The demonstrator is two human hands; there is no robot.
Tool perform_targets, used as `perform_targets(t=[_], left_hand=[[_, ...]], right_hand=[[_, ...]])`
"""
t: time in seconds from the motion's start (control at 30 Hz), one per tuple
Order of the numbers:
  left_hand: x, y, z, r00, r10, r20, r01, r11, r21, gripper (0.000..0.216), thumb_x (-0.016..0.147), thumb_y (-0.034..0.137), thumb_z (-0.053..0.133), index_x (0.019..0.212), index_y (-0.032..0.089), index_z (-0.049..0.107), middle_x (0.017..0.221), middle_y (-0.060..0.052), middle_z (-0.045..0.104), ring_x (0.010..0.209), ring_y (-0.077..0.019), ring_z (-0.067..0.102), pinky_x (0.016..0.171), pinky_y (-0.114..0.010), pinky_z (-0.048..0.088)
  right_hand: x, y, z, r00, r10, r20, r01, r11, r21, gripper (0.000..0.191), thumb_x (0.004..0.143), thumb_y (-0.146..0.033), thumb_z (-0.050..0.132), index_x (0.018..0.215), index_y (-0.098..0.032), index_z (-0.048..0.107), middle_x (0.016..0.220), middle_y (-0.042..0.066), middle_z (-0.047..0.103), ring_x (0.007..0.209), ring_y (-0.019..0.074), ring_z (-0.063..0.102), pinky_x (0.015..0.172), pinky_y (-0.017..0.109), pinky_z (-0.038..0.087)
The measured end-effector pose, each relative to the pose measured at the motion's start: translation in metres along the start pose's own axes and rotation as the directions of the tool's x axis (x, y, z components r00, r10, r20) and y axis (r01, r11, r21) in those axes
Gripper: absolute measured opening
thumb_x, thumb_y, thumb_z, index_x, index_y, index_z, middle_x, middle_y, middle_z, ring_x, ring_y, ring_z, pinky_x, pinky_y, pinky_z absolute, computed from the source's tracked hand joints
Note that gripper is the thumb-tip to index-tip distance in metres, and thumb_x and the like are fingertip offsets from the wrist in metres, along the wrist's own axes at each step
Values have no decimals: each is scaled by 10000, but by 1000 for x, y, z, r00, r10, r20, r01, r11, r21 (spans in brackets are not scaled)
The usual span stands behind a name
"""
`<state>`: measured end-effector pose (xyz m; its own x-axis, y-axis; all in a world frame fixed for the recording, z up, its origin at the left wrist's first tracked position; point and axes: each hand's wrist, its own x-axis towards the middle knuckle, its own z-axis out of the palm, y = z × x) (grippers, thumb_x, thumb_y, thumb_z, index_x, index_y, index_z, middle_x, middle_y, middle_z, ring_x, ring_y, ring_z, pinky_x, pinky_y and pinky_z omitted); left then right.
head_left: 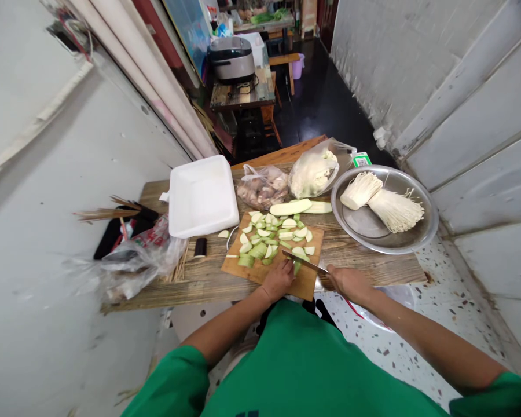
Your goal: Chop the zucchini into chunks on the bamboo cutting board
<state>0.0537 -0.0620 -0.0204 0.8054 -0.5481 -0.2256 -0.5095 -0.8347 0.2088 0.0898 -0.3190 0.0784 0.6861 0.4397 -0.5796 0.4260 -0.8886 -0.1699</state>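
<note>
Along wooden table [399, 269], from the left: clear plastic bag [143, 260], then white tub [204, 194], then cutting board [301, 285] strewn with zucchini slices [258, 250]. Curls left hand [280, 279] low on the board, just beside the knife [308, 264]; cannot tell whether clasping a slice. Grips knife by its handle in right hand [346, 281]. Farther right, steel basin [360, 223] with two enoki bundles [395, 209].

- Bright, diffuse light over the surface [369, 267]; shadows soft.
- Far floor [330, 119] dark, with a pale sheen.
- Glints on the metal bowl [360, 223].
- Chopped pieces [259, 251] fairly clear; plastic bag [132, 263] smeared leftward.
- Wide-angle stretch slants the walls [421, 52].
</note>
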Motion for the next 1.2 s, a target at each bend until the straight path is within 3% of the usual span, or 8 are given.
perform_targets(t=[0.3,0.6,0.77,0.93,1.2], left_hand=[[0,0,-2,1000,0,27,0,1000,-17,373,1009,215,534,1368,118,551,1433,-186,571,1342,-276,522,1101,-426,486],[-12,-1,-10,999,36,27,-36,999,14,410,1008,232,544,1405,135,511,1421,-189,564,1347,-290,525,1122,-443,458],[-16,-5,-3,998,65,16,-65,998,20,374,1019,220,523,1381,125,534,1419,-185,581,1357,-281,527,1157,-430,426],[-16,-9,1,994,107,-20,-105,993,61,361,1039,238,486,1367,100,546,1406,-175,599,1357,-276,529,1141,-410,441],[-14,-12,8,991,121,-54,-119,992,40,378,1013,239,502,1377,153,559,1395,-155,606,1346,-274,527,1104,-450,488]], right_hand=[[25,4,24,999,8,50,-8,1000,-1,361,1074,-359,345,1208,-146,603,1004,134,782,893,236,736,664,279,403],[59,34,8,996,-44,-75,42,999,-28,431,1069,-399,311,1179,-149,643,1005,135,777,867,230,715,676,284,373],[41,24,-7,995,-59,-82,55,997,-52,433,1070,-388,307,1203,-134,632,958,144,777,820,240,714,652,298,364],[9,0,-17,999,-49,7,49,997,-62,390,1080,-370,323,1215,-138,606,950,145,778,830,248,733,629,291,362],[-1,-2,9,999,-33,21,34,999,-31,370,1077,-348,324,1198,-151,613,963,135,782,862,261,737,624,291,349]])
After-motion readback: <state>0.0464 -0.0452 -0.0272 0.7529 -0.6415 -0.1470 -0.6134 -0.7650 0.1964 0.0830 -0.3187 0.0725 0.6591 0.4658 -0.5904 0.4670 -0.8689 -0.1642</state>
